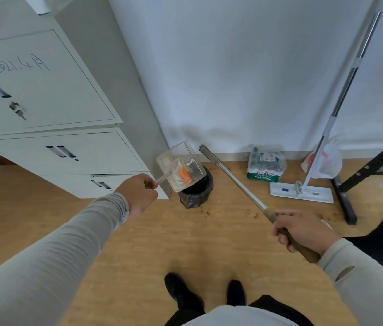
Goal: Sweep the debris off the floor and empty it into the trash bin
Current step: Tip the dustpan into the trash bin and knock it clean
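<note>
Your left hand (138, 194) grips the dustpan (181, 169), tilted above the black-lined trash bin (196, 191) at its one o'clock; your right hand (303, 231) grips the broom (233, 177), angled toward eleven o'clock. Crumbs (209, 211) dot the floor (138, 255).

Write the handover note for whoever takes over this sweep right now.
Left hand grips the dustpan handle, pan tilted over the black-lined trash bin, debris not yet tipped out.
Right hand grips the broom handle, its head raised near the wall.
Done: one load collected.
Left: tip it into the bin, then sweep the crumbs on the floor beside the bin.
</note>
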Tool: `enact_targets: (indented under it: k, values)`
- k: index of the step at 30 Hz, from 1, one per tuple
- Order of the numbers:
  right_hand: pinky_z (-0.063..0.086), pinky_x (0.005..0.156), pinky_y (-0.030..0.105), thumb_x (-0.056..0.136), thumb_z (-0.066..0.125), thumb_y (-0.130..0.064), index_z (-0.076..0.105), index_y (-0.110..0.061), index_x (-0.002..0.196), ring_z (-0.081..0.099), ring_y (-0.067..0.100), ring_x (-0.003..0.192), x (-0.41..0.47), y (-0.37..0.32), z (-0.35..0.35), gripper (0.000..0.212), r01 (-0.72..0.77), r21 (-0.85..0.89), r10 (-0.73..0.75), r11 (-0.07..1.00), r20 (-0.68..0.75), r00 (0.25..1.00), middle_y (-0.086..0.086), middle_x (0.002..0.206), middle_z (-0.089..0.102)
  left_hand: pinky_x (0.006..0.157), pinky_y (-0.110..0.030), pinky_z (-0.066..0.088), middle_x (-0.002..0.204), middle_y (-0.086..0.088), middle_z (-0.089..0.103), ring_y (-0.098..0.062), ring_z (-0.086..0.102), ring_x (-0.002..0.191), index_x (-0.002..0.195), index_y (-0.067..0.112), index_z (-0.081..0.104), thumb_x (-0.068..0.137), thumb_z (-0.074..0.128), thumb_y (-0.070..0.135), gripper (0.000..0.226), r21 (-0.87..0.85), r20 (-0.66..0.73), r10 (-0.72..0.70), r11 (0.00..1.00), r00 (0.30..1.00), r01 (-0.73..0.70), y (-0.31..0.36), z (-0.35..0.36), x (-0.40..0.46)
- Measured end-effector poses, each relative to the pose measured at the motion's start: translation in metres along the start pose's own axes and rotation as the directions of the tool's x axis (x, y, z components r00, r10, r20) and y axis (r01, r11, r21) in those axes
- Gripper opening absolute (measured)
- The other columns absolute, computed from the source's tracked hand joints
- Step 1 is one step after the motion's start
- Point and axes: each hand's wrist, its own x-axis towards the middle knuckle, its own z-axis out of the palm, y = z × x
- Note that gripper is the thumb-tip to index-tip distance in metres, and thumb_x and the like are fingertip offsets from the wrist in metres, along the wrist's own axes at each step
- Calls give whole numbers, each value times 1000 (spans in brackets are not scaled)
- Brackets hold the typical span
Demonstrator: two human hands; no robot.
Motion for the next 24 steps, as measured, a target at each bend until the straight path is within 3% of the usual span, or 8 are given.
enact_targets:
  k: [13,17,24]
  values:
    - [35,39,23,88,49,6,56,20,108,44,20,45,13,-1,13,26,-26,110,21,994,41,999,22,75,50,49,-24,46,91,1,63,-19,64,64,101,27,58,88,56,17,17,298,76,53,952,996,-73,6,-4,10]
    - [35,41,23,89,49,6,64,9,100,45,20,46,14,-3,17,19,-29,133,21,991,57,998,22,77,51,54,-25,48,90,4,64,-17,64,69,101,27,58,86,57,19,17,342,89,52,936,995,-80,0,-4,16]
    - [36,40,23,88,50,5,62,16,103,45,20,47,21,-2,19,22,-22,126,15,992,52,999,22,76,53,67,-31,55,94,3,65,-19,65,79,100,26,57,86,57,21,15,395,101,62,913,993,-97,-5,-3,20]
